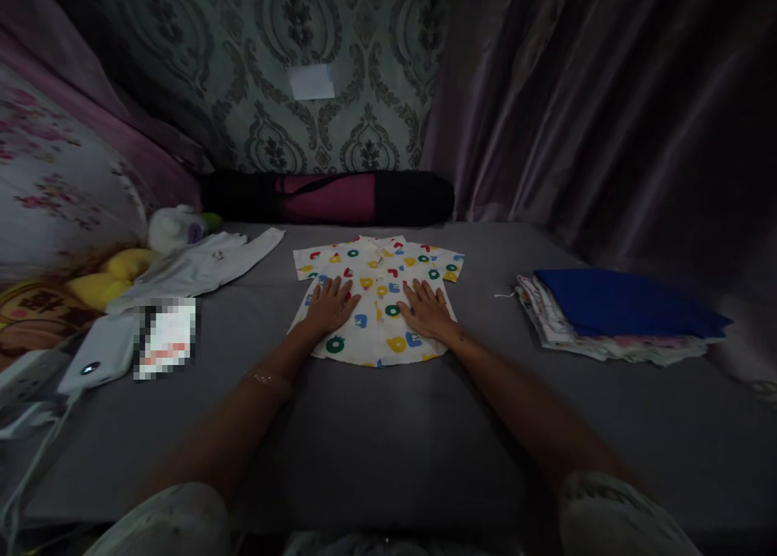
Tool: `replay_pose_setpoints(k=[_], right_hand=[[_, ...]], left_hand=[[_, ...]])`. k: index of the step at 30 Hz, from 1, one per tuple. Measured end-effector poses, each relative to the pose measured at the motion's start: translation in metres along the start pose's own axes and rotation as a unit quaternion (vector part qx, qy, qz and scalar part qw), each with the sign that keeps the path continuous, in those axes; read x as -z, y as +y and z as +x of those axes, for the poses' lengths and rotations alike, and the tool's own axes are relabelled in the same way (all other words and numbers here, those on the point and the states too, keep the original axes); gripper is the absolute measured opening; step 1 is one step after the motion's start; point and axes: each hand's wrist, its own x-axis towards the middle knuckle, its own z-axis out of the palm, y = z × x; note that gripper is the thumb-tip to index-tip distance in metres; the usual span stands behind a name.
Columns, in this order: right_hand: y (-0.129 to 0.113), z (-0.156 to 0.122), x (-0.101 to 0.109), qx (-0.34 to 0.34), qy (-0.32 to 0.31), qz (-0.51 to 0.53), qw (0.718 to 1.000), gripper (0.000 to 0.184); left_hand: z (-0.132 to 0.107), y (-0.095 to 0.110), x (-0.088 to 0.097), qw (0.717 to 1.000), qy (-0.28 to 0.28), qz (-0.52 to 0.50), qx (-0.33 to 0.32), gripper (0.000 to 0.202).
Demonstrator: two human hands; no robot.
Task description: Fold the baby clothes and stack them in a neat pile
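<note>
A small white short-sleeved shirt [377,274] printed with red, yellow, blue and green shapes lies spread flat on the grey surface [388,443], collar away from me. My left hand [331,303] rests flat on its left half, fingers stretched out. My right hand [426,308] lies flat on its right half, fingers spread. Neither hand holds anything.
A stack of folded clothes [613,321] with a blue piece on top sits at the right. A white garment [200,266], a white soft toy [173,226], a yellow toy [112,277] and a white power bank [103,352] with cables lie at the left. A dark bolster [328,197] lines the back wall.
</note>
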Motion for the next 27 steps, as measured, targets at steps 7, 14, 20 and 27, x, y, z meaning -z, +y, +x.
replay_pose_setpoints(k=[7, 14, 20, 27], right_hand=[[-0.004, 0.031, 0.025, -0.015, -0.006, -0.01, 1.0, 0.05], [0.005, 0.065, 0.008, -0.065, 0.096, -0.04, 0.993, 0.063], [0.016, 0.069, -0.003, -0.102, 0.019, -0.019, 0.994, 0.069], [0.018, 0.096, 0.024, -0.097, 0.022, -0.033, 0.994, 0.059]], left_hand=[[0.025, -0.003, 0.023, 0.998, 0.055, -0.016, -0.005, 0.046], [0.051, -0.006, -0.001, 0.996, 0.089, 0.024, 0.008, 0.059], [0.054, -0.013, -0.015, 0.998, 0.048, 0.03, 0.03, 0.067], [0.053, -0.012, -0.017, 0.996, 0.074, 0.037, 0.024, 0.066]])
